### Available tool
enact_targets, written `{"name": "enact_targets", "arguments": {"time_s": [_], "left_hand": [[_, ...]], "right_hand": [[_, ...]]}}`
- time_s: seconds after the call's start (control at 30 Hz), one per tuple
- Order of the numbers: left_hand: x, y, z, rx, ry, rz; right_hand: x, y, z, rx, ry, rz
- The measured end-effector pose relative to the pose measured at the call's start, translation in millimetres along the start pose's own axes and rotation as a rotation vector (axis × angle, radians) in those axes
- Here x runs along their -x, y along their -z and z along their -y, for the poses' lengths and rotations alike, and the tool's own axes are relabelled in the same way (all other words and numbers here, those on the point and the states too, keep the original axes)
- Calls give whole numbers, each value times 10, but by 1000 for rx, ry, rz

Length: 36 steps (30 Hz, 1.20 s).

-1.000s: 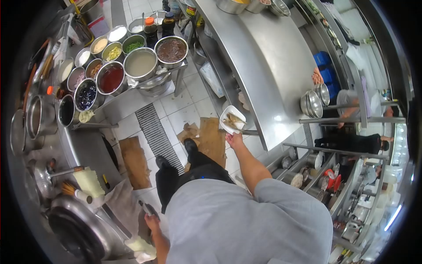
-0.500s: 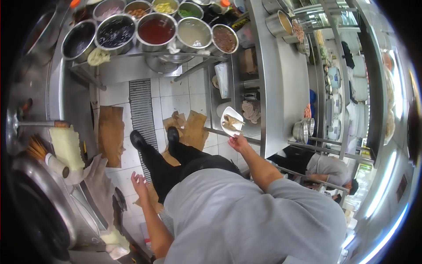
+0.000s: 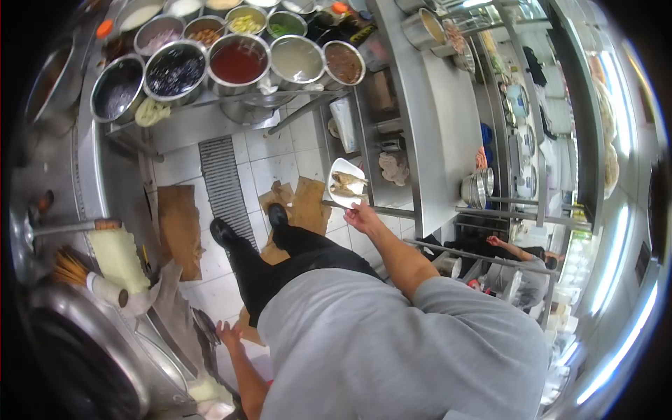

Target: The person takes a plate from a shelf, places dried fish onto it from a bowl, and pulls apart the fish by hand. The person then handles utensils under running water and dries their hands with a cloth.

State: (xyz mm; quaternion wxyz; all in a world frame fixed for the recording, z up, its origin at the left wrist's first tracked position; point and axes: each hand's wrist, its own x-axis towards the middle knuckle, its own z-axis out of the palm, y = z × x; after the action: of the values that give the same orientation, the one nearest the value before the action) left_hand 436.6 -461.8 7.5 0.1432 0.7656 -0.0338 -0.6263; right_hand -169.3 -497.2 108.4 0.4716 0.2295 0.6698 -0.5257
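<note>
- Drew left hand (image 3: 227, 334) back since the earlier frame, to just beside a dark thing (image 3: 205, 325), with fingers loosely open.
- Gripping dish (image 3: 344, 166) by its rim with right hand (image 3: 360, 215).
- Holding brown food (image 3: 348, 185) in dish, near table (image 3: 448, 126), above floor (image 3: 269, 170).

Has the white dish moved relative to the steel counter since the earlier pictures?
Yes. The white dish, held by the right hand, appears farther left of the near edge of the steel counter, with a wider gap between them.
</note>
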Motion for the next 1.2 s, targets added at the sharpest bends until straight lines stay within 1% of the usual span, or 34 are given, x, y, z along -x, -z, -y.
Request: {"name": "enact_targets", "arguments": {"time_s": [0.07,0.1,0.13,0.23,0.27,0.37,0.4,0.43,0.47,0.5,0.57,0.63,0.7,0.73,0.8,0.83,0.9,0.93,0.97,1.0,1.03,1.1,1.13,1.17,1.2], "left_hand": [[-46,-65,-316,-1,-68,16],[-134,-91,-474,8,-119,20],[-215,-127,-640,21,-124,40],[-156,-364,-1154,16,-225,29],[-38,-457,-1279,-17,-297,31],[96,-673,-1506,-113,-377,35],[115,-703,-1522,-133,-398,30],[144,-719,-1514,-220,-430,50],[202,-728,-1520,-305,-458,67],[298,-757,-1524,-317,-475,54],[495,-810,-1449,-341,-424,78],[582,-822,-1313,-333,-446,54],[715,-873,-1190,-402,-464,-24],[807,-880,-1137,-413,-465,-40],[1025,-933,-1110,-609,-455,20],[1101,-961,-1130,-610,-454,6],[1225,-1005,-1119,-742,-484,66],[1273,-1022,-1122,-739,-476,53],[1305,-1045,-1156,-693,-496,83],[1319,-1075,-1186,-647,-518,116],[1333,-1119,-1209,-642,-514,108],[1340,-1183,-1242,-696,-618,-18],[1341,-1192,-1268,-688,-615,-31],[1342,-1197,-1294,-706,-621,-37],[1347,-1216,-1281,-717,-627,-50]], "right_hand": [[-97,136,-40,18,19,18],[-70,159,-21,2,7,6],[-55,177,4,-10,6,-21],[-193,375,55,-62,31,-32],[-290,470,58,-136,28,-44],[-548,693,81,-304,21,-50],[-630,736,93,-384,44,-107],[-705,780,88,-460,62,-165],[-958,945,22,-540,55,-140],[-988,975,53,-556,40,-130],[-1066,1039,109,-624,77,-252],[-1241,1176,83,-659,75,-248],[-1406,1271,99,-752,83,-400],[-1520,1342,79,-750,63,-417],[-1726,1452,67,-791,38,-437],[-1817,1497,77,-827,30,-457],[-1946,1588,120,-857,-27,-442],[-2007,1637,128,-921,-9,-414],[-2074,1713,133,-985,10,-387],[-2240,1870,38,-961,129,-186],[-2662,2043,-146,-715,295,-189],[-3471,2374,-495,-229,614,-311],[-3388,2338,-301,-446,572,-222],[-3487,2430,-196,-727,525,-57],[-3686,2528,-148,-914,502,97]]}}
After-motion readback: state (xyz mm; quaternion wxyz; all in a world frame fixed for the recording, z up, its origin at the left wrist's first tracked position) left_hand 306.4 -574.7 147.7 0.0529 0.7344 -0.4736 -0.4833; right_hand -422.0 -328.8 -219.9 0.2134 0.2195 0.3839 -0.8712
